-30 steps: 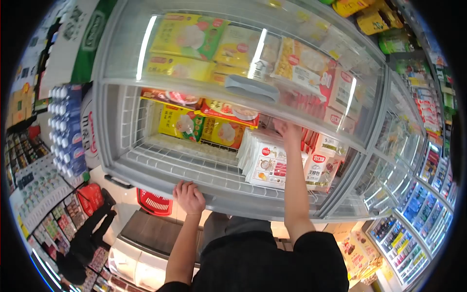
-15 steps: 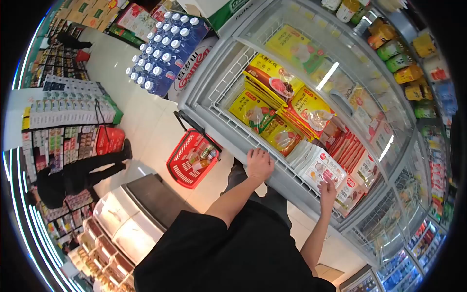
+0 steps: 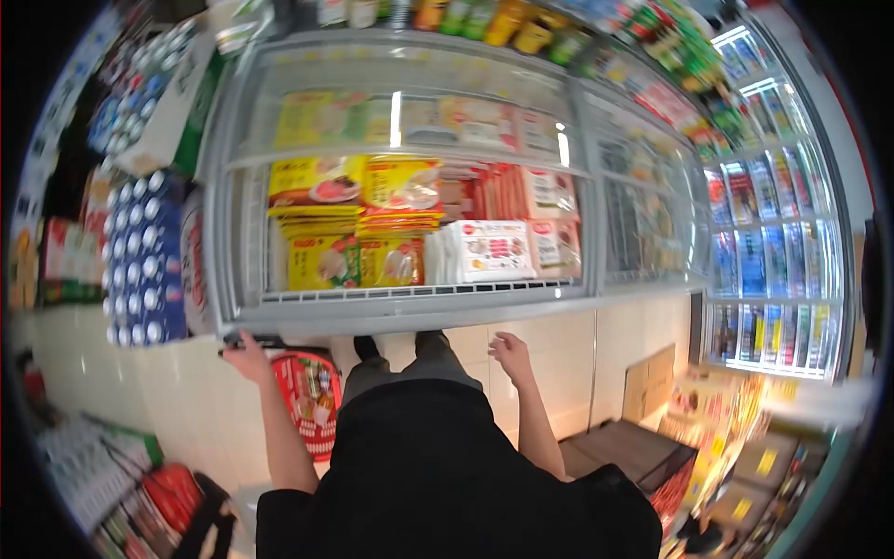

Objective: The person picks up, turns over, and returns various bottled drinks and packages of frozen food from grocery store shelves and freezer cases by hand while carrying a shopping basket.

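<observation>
My left hand (image 3: 245,358) is closed around the black handle (image 3: 265,342) of a red shopping basket (image 3: 296,382). The basket stands on the floor by my feet, with several packaged goods inside. In front of the freezer's edge, my right hand (image 3: 508,358) hangs in the air, fingers loosely bent and apart, holding nothing. The chest freezer (image 3: 410,312) holds yellow frozen-food bags (image 3: 321,263), white packages (image 3: 496,252) and red-and-white packages (image 3: 556,244). Its glass lid (image 3: 354,130) covers the rear part.
Packs of blue bottles (image 3: 144,261) are stacked left of the freezer. Upright drink coolers (image 3: 773,252) stand on the right. Behind me to the right are a dark-topped counter (image 3: 629,452) and cardboard boxes (image 3: 759,466). A red bag (image 3: 172,494) shows at lower left.
My left hand has left the freezer's front edge and taken the basket handle. My right hand has drawn back from the white packages. The view has turned to face the freezer squarely.
</observation>
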{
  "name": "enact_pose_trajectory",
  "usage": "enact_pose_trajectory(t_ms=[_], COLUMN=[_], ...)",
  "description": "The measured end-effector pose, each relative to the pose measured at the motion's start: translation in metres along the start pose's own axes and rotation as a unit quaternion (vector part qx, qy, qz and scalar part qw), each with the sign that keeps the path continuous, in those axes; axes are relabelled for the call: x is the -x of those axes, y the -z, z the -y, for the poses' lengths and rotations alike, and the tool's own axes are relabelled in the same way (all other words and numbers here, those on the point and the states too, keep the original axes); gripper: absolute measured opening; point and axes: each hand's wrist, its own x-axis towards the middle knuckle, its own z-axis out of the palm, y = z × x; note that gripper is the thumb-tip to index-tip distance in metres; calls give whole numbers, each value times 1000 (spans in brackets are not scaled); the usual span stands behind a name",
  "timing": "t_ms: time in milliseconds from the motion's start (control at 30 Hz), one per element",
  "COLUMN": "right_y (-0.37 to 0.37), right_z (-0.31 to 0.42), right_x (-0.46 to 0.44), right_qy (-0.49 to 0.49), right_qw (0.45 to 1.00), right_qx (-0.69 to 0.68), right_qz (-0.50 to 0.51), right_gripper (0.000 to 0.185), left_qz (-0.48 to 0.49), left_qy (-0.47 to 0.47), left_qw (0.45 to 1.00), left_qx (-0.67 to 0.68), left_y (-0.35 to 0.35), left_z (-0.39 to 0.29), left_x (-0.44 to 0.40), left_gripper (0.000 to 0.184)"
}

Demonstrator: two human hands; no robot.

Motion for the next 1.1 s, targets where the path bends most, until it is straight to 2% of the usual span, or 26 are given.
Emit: enact_pose_trajectory(t_ms=[67, 133, 200, 267, 300, 333, 400, 467, 500, 533, 600, 667, 733, 800, 867, 900, 967, 1000, 1067, 1100], right_y=[-2, 0, 5, 10, 12, 13, 14, 16, 15, 13, 8, -5, -19, -43, -57, -67, -88, -94, -97, -99], right_z=[6, 10, 13, 14, 17, 19, 20, 25, 31, 41, 72, 113, 176, 216, 270, 283, 296, 299, 311, 308], right_x=[4, 6, 10, 14, 11, 6, -5, -29, -46, -65, -110, -161, -197, -249, -261, -279, -304, -308, -305, -303], right_qy=[6, 10, 18, 14, 15, 17, 21, 47, 73, 76, 173, 302, 347, 475, 518, 525, 546, 553, 467, 486], right_qw=[1000, 999, 998, 998, 998, 998, 996, 997, 996, 996, 984, 948, 931, 862, 823, 819, 765, 761, 794, 794], right_qx=[-10, -12, 14, -2, -12, -14, -41, -39, -36, -40, 48, 94, 110, 175, 232, 229, 341, 339, 388, 366], right_qz=[-27, -37, -51, -58, -64, -59, -70, -47, -33, -17, -12, -24, 6, -18, -27, -14, -25, -12, 23, 12], right_gripper=[36, 37, 37, 37, 36, 36, 33, 32, 30, 30, 28, 27, 30, 39, 44, 44, 51, 51, 53, 52], left_qz=[7, 0, 0, -54, -4, -10, 41, 89, 86, 124, 126, 139, 166, 126, 109, 105, 117, 82, 96, 71], left_qy=[34, 16, 36, 130, 210, 208, 295, 349, 355, 360, 373, 388, 384, 393, 413, 387, 339, 323, 307, 307], left_qw=[998, 998, 998, 986, 949, 950, 878, 843, 842, 825, 845, 843, 845, 872, 867, 878, 900, 920, 931, 930], left_qx=[-50, -67, -49, 89, 235, 235, 374, 400, 396, 418, 361, 346, 332, 265, 259, 261, 247, 206, 171, 191], left_y=[-9, -14, -22, -25, -24, -24, -22, 11, 33, 41, 50, 67, 72, 70, 72, 69, 70, 67, 68, 70], left_z=[12, 21, 21, 20, 21, 32, 69, 46, 5, 8, 27, 27, 56, 54, 44, 47, 52, 53, 45, 31], left_x=[-17, -29, -35, -35, -34, -37, -45, -7, 18, 25, 33, 58, 75, 108, 140, 155, 186, 201, 232, 244], left_gripper=[56, 55, 49, 40, 28, 28, 20, 13, 14, 21, 29, 31, 32, 30, 24, 21, 12, 8, 4, 6])
